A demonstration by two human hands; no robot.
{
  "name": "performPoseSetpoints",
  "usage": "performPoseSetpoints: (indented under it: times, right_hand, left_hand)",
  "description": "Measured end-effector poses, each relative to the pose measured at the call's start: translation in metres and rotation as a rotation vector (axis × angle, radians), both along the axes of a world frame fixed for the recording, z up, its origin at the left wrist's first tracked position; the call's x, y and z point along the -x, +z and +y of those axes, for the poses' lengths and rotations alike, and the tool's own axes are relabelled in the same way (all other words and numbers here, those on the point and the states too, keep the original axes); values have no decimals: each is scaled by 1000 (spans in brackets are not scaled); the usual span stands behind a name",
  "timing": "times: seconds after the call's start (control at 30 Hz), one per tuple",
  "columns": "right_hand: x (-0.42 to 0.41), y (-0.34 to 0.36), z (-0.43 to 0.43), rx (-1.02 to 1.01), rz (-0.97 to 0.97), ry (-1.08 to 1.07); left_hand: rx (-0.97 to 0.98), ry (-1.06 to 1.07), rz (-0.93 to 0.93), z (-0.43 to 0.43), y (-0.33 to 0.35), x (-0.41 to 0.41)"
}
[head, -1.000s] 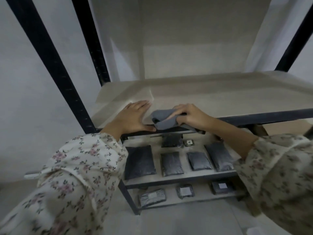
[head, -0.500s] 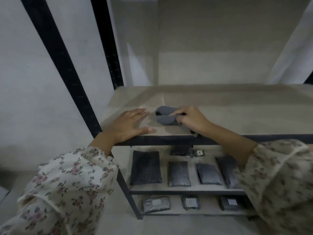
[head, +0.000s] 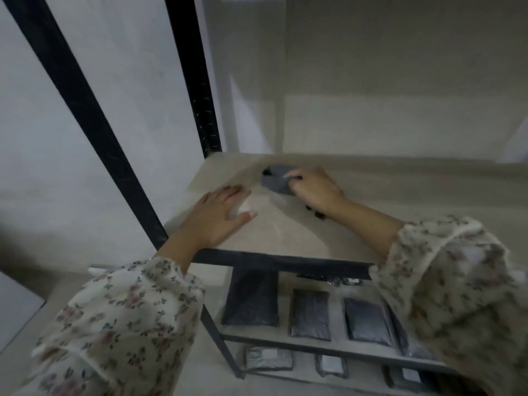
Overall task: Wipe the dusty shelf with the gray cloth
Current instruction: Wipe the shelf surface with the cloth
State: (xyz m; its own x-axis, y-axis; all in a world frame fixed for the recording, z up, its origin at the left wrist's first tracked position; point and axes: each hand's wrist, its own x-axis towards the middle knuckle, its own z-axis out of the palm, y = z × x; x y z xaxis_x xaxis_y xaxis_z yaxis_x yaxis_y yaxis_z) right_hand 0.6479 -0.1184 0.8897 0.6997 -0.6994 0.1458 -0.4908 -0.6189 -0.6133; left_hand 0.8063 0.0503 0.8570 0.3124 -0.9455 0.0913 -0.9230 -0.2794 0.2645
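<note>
Below the front edge, dark packets (head: 310,313) lie in a row on a lower shelf. On the dusty shelf (head: 414,187), the left hand (head: 217,214) rests flat near the front left corner, fingers straight. Farther in, the right hand (head: 314,190) has its fingers curled over the bunched gray cloth (head: 275,180), which lies toward the back left corner.

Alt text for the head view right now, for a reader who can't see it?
The right hand grips a bunched gray cloth against the pale shelf toward its back left, while the left hand lies flat on the shelf closer to the front edge. Floral sleeves cover both arms, and dark packets lie below the shelf.
</note>
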Motion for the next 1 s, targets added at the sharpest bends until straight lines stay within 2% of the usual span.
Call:
performPoseSetpoints:
  times: [0.07,0.13,0.2,0.27,0.33,0.4,0.43,0.47,0.53,0.63,0.7,0.77,0.83,0.93,1.0]
  right_hand:
    - [-16,5,-21,26,26,-102]
    - [-27,3,-26,138,158,-161]
    - [-31,-1,-17,218,217,-117]
    - [-30,-8,-9,248,166,19]
    - [-27,-8,-14,154,100,122]
    - [-29,1,-25,-76,20,97]
    - [-34,3,-32,-118,-10,63]
    - [-41,4,-40,-119,-28,25]
    - [-52,3,-44,-6,64,-41]
    - [-61,-6,-33,229,224,44]
    - [-59,-7,-28,197,144,147]
    - [-53,-4,-29,-9,57,229]
    - [-56,3,-34,-89,25,184]
    - [-71,10,-43,-143,-50,-17]
    - [-82,6,-44,-7,34,-71]
  left_hand:
    - [1,5,4,0,1,2]
    - [-18,9,-7,-2,1,2]
    - [-33,22,-16,-5,2,1]
    - [-46,36,-33,-7,2,0]
    - [-51,43,-36,-9,3,1]
    - [-47,45,-27,-8,4,0]
    - [-45,43,-28,-8,4,0]
    - [-41,41,-30,-9,4,-1]
    - [-37,41,-28,-10,3,-2]
    - [-40,44,-23,-9,3,-4]
    - [-48,28,-22,-7,2,-3]
    - [-46,14,-23,-7,1,-3]
    - [-38,10,-18,-8,0,-6]
    - [-34,1,-17,-8,-2,-10]
    - [-37,-3,-15,-8,-3,-10]
